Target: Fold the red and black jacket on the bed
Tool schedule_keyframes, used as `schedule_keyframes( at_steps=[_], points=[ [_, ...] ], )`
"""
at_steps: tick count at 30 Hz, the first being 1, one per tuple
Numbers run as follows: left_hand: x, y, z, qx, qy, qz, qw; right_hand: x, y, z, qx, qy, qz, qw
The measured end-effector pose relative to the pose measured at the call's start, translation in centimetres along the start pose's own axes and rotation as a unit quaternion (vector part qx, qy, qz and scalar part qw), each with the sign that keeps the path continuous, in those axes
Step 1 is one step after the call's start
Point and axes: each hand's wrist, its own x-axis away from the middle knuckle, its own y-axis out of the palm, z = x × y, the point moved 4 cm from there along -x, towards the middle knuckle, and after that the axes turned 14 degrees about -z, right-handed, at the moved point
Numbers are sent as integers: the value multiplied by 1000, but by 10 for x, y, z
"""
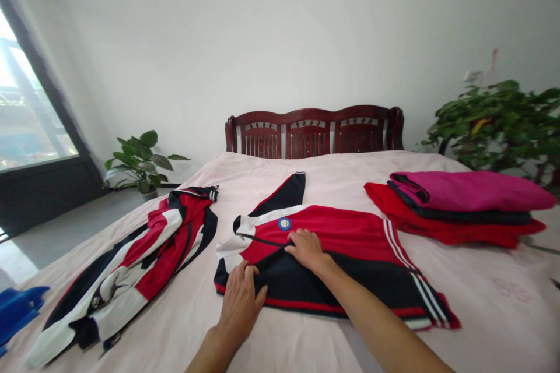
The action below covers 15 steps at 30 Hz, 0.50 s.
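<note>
Both left hand (242, 291) and right hand (306, 249) touch red-navy-white fabric zip jacket (345, 230), laid out on pale pink bedsheet (301, 347). Fingers of each bent; cannot tell whether cloth is gripped. To its left: crumpled red-navy-white jacket (157, 282). Right: folded stack of magenta, dark and red cloth (468, 218). Beyond: reddish-brown carved wooden headboard (308, 113).

A jacket (363, 262) lies on the bed (341, 179) — second jacket (168, 253) at left, garment stack (464, 218) at right; behind stands the headboard (308, 137), between a left plant (142, 160) and a right plant (494, 122).
</note>
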Motion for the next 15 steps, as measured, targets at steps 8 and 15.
schedule_keyframes(
  at_steps=[8,15],
  points=[
    [-2,5,3,-38,4,38,999,-17,7,0,-6,33,-8,999],
    [-3,10,-3,-74,-20,1,997,11,-7,14,0,25,-18,1000]
  ],
)
